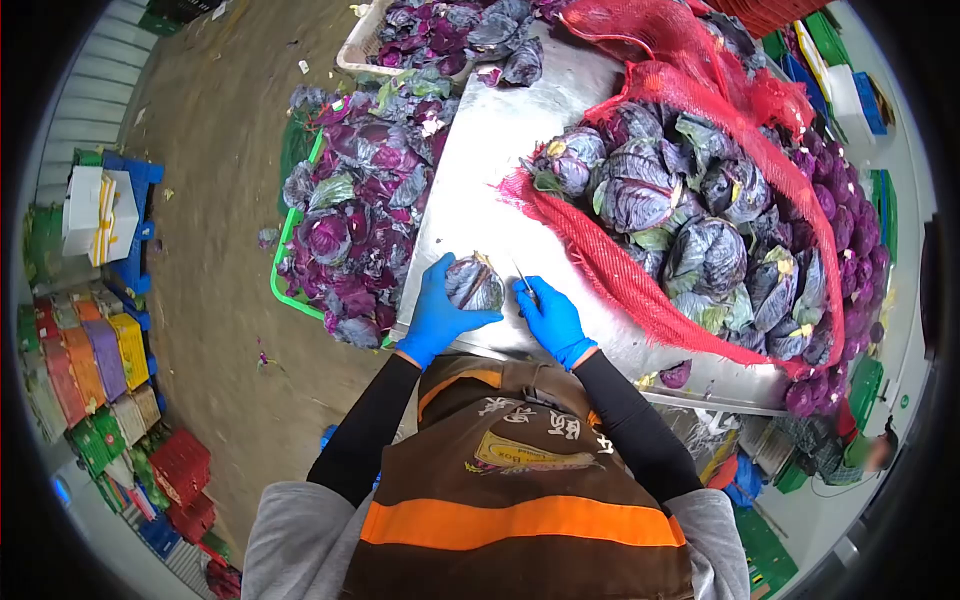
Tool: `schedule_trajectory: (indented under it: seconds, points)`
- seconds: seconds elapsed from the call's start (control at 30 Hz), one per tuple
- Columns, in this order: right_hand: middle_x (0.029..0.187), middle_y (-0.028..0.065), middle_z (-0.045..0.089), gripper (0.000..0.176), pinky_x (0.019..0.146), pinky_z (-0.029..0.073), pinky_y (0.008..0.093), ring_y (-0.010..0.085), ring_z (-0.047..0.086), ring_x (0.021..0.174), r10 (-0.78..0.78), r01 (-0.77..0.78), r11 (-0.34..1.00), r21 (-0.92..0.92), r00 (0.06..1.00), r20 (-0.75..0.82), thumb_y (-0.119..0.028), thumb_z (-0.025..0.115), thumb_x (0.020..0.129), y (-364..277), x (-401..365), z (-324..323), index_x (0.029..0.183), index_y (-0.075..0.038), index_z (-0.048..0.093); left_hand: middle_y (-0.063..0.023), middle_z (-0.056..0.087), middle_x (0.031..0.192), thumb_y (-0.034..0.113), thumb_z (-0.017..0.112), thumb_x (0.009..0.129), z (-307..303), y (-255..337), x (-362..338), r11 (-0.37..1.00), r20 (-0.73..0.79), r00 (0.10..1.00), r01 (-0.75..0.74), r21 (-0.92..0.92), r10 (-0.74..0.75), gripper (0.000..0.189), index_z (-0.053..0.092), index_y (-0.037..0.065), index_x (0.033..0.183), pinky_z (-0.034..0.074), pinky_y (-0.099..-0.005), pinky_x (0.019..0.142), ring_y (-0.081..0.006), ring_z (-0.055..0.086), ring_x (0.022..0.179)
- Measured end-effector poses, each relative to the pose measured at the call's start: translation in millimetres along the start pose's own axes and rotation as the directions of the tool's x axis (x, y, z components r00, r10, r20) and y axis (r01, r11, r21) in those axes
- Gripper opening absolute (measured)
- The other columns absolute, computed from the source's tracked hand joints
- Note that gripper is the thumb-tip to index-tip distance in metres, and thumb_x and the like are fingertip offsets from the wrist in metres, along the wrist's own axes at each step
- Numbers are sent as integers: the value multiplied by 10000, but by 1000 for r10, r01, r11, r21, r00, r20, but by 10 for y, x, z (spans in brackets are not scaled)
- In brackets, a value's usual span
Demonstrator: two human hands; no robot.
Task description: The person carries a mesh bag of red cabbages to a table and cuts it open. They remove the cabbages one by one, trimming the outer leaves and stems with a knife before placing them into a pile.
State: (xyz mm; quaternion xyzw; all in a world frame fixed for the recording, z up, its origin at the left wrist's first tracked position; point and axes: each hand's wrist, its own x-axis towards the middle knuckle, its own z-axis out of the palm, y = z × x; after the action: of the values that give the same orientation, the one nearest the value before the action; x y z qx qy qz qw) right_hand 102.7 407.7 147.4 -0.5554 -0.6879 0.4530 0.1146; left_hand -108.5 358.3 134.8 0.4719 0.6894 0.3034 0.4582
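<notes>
Bright light glares on the metal table (pixel 480 165); fisheye edges curve into black.

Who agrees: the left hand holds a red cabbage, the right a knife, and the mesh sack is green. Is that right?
No: the mesh sack is red, not green, as the head view shows. The left hand does hold a red cabbage, the right hand a knife.
</notes>
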Motion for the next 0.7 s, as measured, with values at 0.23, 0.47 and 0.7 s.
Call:
schedule_trajectory:
  seconds: [0.23,0.47,0.7]
  points:
    - [640,109,606,280,590,489,359,255,639,602,73,-77,973,218,997,25,-280,570,923,132,25,173,1175,-167,618,-191,435,1266,343,892,560,-57,670,-141,834,-221,947,-78,546,234,905,447,29,1284,364,-466,988,-363,416,1174]
    - [788,160,663,314,637,515,407,326,659,715,-4,4,1000,-6,996,85,-294,578,902,32,25,-15,1187,-170,622,-161,474,1184,325,905,587,31,285,-165,989,-177,980,64,-132,-87,1022,316,-71,1323,440,-366,937,-246,504,1085]
    - [658,152,604,318,567,490,397,308,623,589,-92,90,995,-42,995,-39,-308,578,912,99,-84,-71,1156,-108,609,-220,432,1309,413,905,540,112,588,-157,749,-160,982,35,661,95,1106,323,-13,1379,347,-477,1019,-323,417,1224]
